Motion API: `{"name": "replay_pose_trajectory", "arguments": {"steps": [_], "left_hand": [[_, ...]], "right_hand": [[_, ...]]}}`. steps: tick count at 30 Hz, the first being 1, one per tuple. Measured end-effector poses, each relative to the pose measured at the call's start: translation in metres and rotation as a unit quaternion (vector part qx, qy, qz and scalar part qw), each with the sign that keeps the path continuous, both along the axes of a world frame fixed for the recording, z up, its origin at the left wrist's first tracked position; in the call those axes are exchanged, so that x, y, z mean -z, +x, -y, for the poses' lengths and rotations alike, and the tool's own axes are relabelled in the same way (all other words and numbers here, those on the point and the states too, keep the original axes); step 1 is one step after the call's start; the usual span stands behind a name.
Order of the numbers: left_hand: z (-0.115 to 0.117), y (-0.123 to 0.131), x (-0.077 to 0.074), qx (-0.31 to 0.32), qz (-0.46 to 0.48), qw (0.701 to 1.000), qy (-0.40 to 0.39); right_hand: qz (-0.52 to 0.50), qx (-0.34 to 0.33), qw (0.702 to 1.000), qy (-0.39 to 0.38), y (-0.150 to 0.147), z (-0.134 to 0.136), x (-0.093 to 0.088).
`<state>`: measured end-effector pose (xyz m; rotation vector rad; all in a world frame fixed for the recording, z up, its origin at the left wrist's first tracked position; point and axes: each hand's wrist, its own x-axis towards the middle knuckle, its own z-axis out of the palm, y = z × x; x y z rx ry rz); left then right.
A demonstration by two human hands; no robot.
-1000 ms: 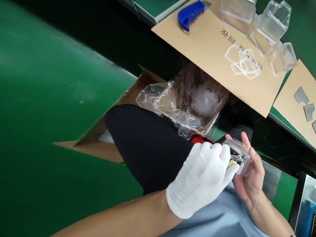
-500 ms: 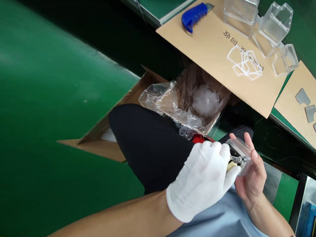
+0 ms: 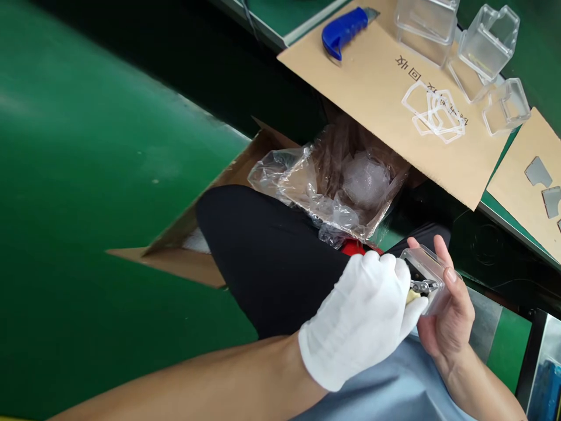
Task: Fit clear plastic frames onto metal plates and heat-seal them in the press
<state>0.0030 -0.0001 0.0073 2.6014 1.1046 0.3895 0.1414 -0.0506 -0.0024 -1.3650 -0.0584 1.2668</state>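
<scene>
A cardboard sheet (image 3: pixel 368 111) reads 回收 above the clear plastic case (image 3: pixel 432 272).

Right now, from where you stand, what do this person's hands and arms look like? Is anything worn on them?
The left hand wears a white fabric glove that ends at the wrist, with no markings visible. The right hand is bare. The left forearm and right forearm have no sleeves over them, and no cables show on either arm.
</scene>
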Motion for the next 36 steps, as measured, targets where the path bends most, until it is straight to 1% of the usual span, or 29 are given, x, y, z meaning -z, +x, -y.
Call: {"name": "replay_pose_trajectory", "arguments": {"steps": [8, 12, 15, 17, 19, 21, 23, 25, 27, 29, 31, 36], "left_hand": [[0.004, 0.001, 0.012, 0.02, -0.003, 1.0, -0.001], [0.006, 0.0, 0.014, 0.027, 0.014, 0.999, 0.013], [0.006, 0.0, 0.013, 0.025, 0.033, 0.999, 0.018], [0.005, 0.0, 0.013, 0.016, 0.045, 0.999, -0.003], [0.005, -0.001, 0.012, -0.005, 0.06, 0.997, -0.047], [0.005, -0.005, 0.013, -0.039, 0.085, 0.992, -0.09], [0.004, -0.011, 0.014, -0.057, 0.122, 0.982, -0.129], [0.003, -0.017, 0.014, -0.038, 0.152, 0.974, -0.165], [0.003, -0.023, 0.014, -0.008, 0.16, 0.97, -0.181], [0.002, -0.025, 0.012, 0.005, 0.158, 0.972, -0.176], [0.003, -0.024, 0.011, 0.003, 0.16, 0.973, -0.17], [0.002, -0.012, 0.012, -0.016, 0.149, 0.979, -0.137]], "right_hand": [[-0.012, -0.004, 0.999, -0.032, 0.0, 0.001, -0.001], [-0.02, -0.01, 0.999, -0.039, 0.001, 0.003, -0.001], [-0.024, -0.015, 0.999, -0.03, 0.002, 0.002, -0.001], [-0.021, -0.009, 1.0, -0.017, 0.003, 0.001, 0.0], [-0.018, 0.002, 1.0, -0.011, 0.005, -0.002, 0.0], [-0.021, 0.01, 1.0, -0.02, 0.006, -0.005, 0.0], [-0.024, 0.017, 0.999, -0.032, 0.009, -0.008, 0.0], [-0.023, 0.025, 0.999, -0.038, 0.011, -0.009, 0.001], [-0.025, 0.028, 0.998, -0.041, 0.012, -0.009, 0.001], [-0.031, 0.03, 0.998, -0.043, 0.013, -0.008, 0.001], [-0.037, 0.03, 0.998, -0.043, 0.013, -0.007, -0.001], [-0.046, 0.029, 0.998, -0.045, 0.01, -0.006, -0.004]]}}
